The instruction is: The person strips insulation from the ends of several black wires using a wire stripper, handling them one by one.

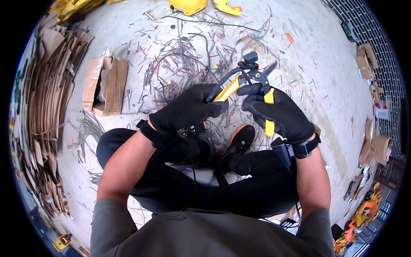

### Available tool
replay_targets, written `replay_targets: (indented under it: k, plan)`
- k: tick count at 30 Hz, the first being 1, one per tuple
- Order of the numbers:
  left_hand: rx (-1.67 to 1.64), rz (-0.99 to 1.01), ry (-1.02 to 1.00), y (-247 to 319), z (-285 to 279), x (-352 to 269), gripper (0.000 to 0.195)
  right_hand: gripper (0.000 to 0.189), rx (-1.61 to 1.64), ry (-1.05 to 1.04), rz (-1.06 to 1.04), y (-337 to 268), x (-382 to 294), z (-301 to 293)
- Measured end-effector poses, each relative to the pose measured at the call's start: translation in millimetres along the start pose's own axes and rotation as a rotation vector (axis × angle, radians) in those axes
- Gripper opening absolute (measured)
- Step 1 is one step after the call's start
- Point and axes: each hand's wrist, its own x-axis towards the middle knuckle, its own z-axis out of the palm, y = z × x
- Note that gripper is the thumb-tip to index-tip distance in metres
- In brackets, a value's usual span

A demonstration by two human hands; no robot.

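Observation:
My right hand (284, 110), in a black glove, grips one yellow handle of a hand cutter (269, 99). Its dark blade points up and to the right, and its handles are spread wide. A second yellow handle (228, 89) runs to the fingers of my gloved left hand (186, 109). That hand also holds a black cable (223, 78), which leads up to a small black part (250, 57) at the cutter's jaws. Whether the jaws touch the cable cannot be made out.
Cut wire scraps (179, 64) litter the floor around my shoes (243, 138). To the left stand an open cardboard box (115, 85) and stacked flattened cardboard (53, 96). Yellow plastic shells (189, 6) lie ahead; cardboard boxes (366, 62) line the brick-patterned wall at right.

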Motion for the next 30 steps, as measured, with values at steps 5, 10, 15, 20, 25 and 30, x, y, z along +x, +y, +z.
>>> replay_targets:
  k: [5,10,15,20,25,30]
  plan:
    - [-0.01,0.1,-0.014,-16.9,16.9,8.4,0.024,0.029,-0.236,0.114,-0.262,35.4,13.1,15.8]
    - [0.091,0.173,0.24,5.1,19.8,4.6,0.026,0.025,-0.101,0.254,-0.055,24.4,13.7,11.5]
    - [-0.084,0.24,0.326,7.7,17.7,5.4,0.026,0.023,-0.22,0.255,-0.119,39.2,18.5,7.2]
    - [0.056,0.271,0.338,0.3,2.6,3.8,0.029,0.026,-0.636,0.291,-0.266,38.7,11.7,-10.5]
    - [0.093,0.338,0.349,-6.1,3.3,8.9,0.03,0.029,-0.355,0.088,-0.024,24.6,3.8,-21.2]
    - [0.083,0.265,0.454,2.3,5.9,6.0,0.022,0.026,-0.161,0.061,0.066,18.3,5.5,-13.0]
